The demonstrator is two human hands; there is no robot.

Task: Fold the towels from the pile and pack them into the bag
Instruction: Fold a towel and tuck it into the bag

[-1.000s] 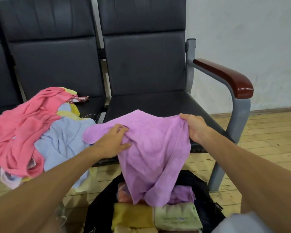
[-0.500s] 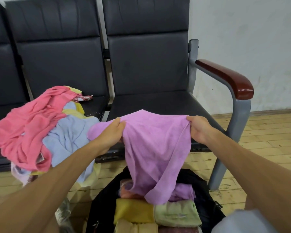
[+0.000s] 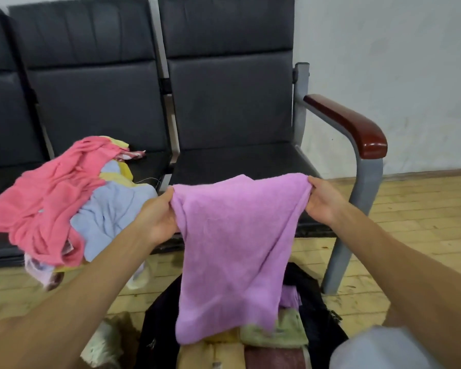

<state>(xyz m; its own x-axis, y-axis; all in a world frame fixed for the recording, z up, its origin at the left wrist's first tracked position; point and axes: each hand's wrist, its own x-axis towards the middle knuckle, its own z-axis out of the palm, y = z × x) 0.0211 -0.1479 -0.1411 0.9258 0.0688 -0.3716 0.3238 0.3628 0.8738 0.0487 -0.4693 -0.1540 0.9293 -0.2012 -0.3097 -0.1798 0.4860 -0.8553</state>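
Purple towel (image 3: 232, 251) hangs over the bag (image 3: 312, 296), our hands, left (image 3: 159, 219) and right (image 3: 321, 199), each pinching a top corner

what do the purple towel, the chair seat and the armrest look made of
The purple towel: soft terry or microfibre, matte; fuzzy nap, limp drape. The chair seat: black leather or vinyl, cannot tell which; smooth, dull sheen, seamed panels. The armrest: likely varnished reddish wood; glossy highlight at its end, though plastic is possible.
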